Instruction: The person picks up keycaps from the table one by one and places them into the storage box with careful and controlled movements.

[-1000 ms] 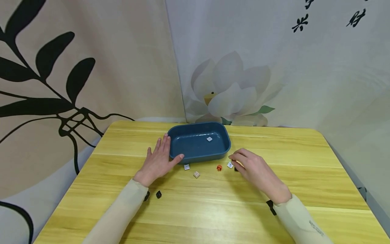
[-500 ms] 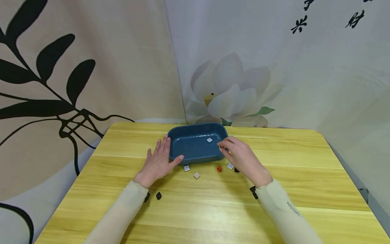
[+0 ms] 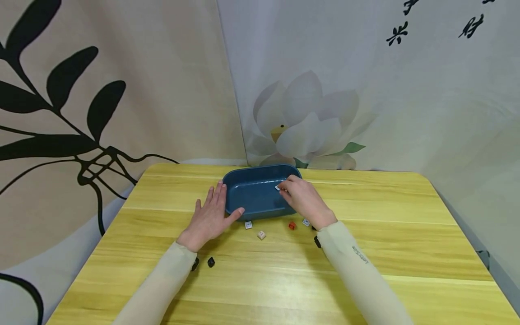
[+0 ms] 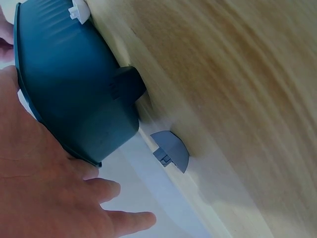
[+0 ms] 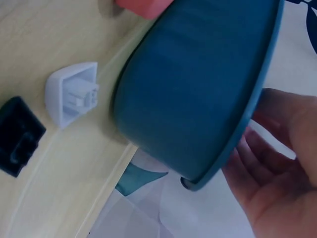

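The blue rectangular tray stands near the table's far edge. My left hand rests with spread, straight fingers against its left side. Over the tray's right part, my right hand pinches a small keycap, mostly hidden by the fingertips, with a hint of orange. A white keycap lies in the tray beside those fingertips. In front of the tray lie a white keycap, a cream keycap, a red keycap and another white keycap. A black keycap sits partly hidden below my right wrist.
Another black keycap lies near my left wrist. In the left wrist view, a dark keycap and a grey keycap lie by the tray. The wooden table meets a printed curtain behind.
My right hand has moved left from the table beside the tray, over its right rim, to above the inside, still pinching the small keycap. My left hand has stayed in place.
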`<state>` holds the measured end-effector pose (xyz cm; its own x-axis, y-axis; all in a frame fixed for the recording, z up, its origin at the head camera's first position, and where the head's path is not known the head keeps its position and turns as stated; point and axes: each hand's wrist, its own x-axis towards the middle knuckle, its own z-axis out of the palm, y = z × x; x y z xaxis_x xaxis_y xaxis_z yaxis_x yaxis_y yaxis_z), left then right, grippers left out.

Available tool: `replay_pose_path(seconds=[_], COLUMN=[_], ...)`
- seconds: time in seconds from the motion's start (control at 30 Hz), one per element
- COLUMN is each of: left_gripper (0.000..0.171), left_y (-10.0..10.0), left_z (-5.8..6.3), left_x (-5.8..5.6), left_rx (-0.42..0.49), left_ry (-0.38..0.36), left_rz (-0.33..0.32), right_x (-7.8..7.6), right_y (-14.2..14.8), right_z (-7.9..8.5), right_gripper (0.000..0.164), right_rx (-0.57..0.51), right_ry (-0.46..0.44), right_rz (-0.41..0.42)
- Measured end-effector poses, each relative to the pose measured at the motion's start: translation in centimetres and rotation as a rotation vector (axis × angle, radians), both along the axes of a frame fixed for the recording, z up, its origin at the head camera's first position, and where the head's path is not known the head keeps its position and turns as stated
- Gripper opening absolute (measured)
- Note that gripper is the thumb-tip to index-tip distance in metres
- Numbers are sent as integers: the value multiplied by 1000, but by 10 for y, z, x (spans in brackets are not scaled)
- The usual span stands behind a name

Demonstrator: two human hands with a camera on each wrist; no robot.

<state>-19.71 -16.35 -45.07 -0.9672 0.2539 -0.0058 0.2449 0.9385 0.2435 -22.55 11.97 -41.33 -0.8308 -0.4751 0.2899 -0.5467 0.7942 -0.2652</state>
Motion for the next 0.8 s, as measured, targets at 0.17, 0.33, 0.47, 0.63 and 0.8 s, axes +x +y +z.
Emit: replay_pose_path(seconds=[0.17, 0.33, 0.47, 0.63, 0.8], left_gripper=[106, 106, 106, 106, 106], left_y=[0, -1, 0, 0, 0], left_z=[0, 0, 0, -1, -1], left_x=[0, -1, -1, -1, -1], left_rx=[0, -1, -7, -8, 2], left_ry=[-3, -7, -8, -5, -6], left_rz=[3, 3, 0, -5, -3], right_x=[-8, -15, -18, -17, -4], right_y=[-5, -10, -10, -7, 4], right_z=[-6, -12, -15, -15, -4], right_gripper=[20, 22, 23, 28, 35], right_rx=[47, 83, 83, 56, 4], right_ry=[-37, -69, -81, -65, 13], right_rz=[-8, -19, -20, -31, -92])
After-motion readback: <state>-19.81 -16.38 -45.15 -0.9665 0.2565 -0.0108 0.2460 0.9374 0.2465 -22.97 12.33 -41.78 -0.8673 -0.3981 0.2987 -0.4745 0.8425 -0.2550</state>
